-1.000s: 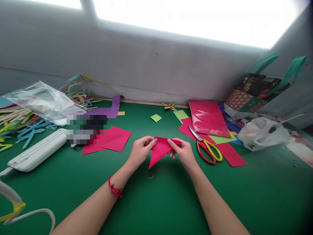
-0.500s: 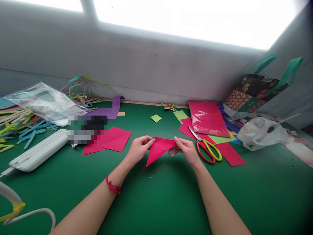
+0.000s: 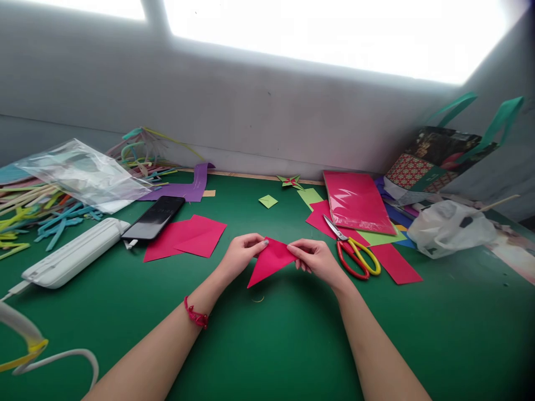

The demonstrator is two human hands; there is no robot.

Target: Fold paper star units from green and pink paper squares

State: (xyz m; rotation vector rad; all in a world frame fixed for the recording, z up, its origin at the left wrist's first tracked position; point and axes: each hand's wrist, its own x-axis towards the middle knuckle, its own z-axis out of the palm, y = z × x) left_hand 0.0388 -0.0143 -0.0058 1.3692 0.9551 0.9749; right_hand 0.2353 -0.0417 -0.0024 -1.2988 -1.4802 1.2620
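Note:
A folded red paper triangle hangs just above the green table, its long point aimed down and to the left. My left hand pinches its upper left corner. My right hand pinches its upper right corner, thumb and forefinger on the fold. A red cord bracelet is on my left wrist. Red-and-yellow scissors lie shut just right of my right hand.
Loose red sheets and a black phone lie to the left, beside a white case and coloured strips under a clear bag. A red paper pack, a white plastic bag and a gift bag fill the right.
My hands have drawn closer together along the top edge of the triangle. Its top corner now folds inward and the shape looks narrower.

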